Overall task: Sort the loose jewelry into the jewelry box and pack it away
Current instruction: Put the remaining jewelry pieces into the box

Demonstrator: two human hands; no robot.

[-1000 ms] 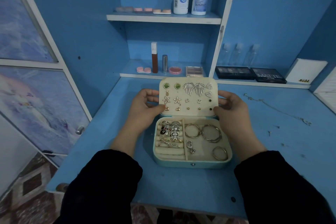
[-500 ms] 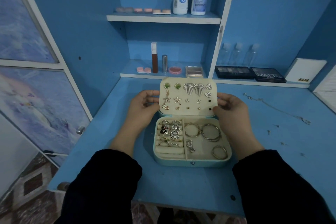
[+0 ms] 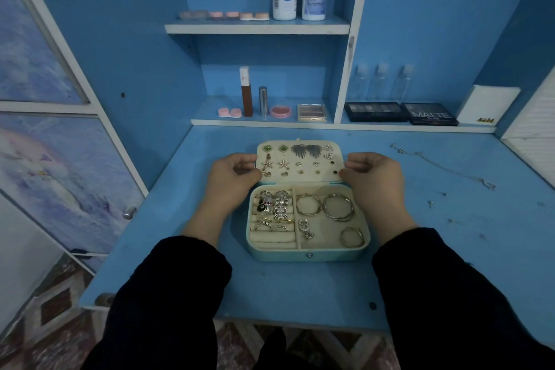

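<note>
Pale turquoise rectangular jewelry box (image 3: 307, 254) lies open on the blue desk (image 3: 300, 288). My left hand (image 3: 231, 180) and right hand (image 3: 372, 180) pinch the side edges of its cream earring-studded lid (image 3: 300, 179). Step judged: closing. A thin silver chain (image 3: 444, 167) lies unpacked, well right of the box; collect it first.

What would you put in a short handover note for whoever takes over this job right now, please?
Left hand: grips the left edge of the lid. Right hand: grips its right edge.
The jewelry box sits open on the desk, lid raised, earrings pinned inside it.
Done: rings are in the left compartment, hoops in the right.
Left: a chain and a few small pieces lie loose on the desk to the right. Put them in, shut the box and pack it away.
</note>
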